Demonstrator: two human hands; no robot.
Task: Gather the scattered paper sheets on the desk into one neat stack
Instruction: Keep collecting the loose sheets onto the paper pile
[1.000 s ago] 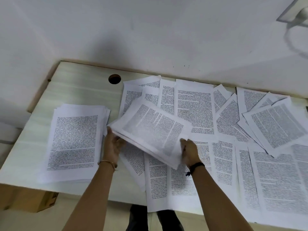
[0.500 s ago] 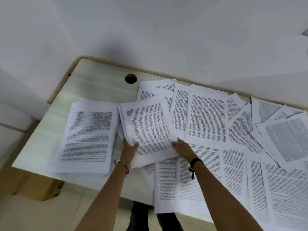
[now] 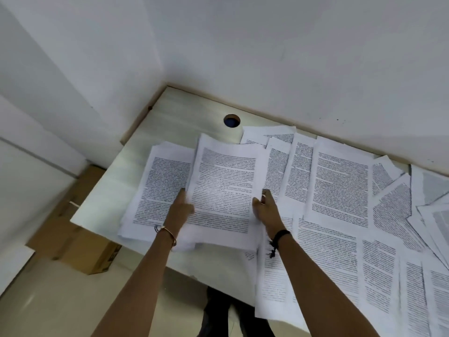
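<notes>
A bundle of printed sheets [image 3: 224, 190] is held between both hands above the left part of the desk [image 3: 107, 198]. My left hand [image 3: 181, 207] grips its left edge and my right hand [image 3: 264, 209] grips its right edge. The bundle overlaps the right side of a stack of printed sheets [image 3: 158, 188] lying on the desk's left part. Several scattered sheets [image 3: 340, 188] cover the desk to the right, many overlapping each other.
A round cable hole [image 3: 232, 120] sits in the desk near the back wall. A cardboard box [image 3: 80, 249] stands on the floor under the desk's left corner. White walls close in behind and to the left. Some sheets [image 3: 272, 288] overhang the front edge.
Both hands have carried the bundle leftward, from above the scattered sheets to partly over the left stack. The bundle has turned from tilted to nearly square with the stack.
</notes>
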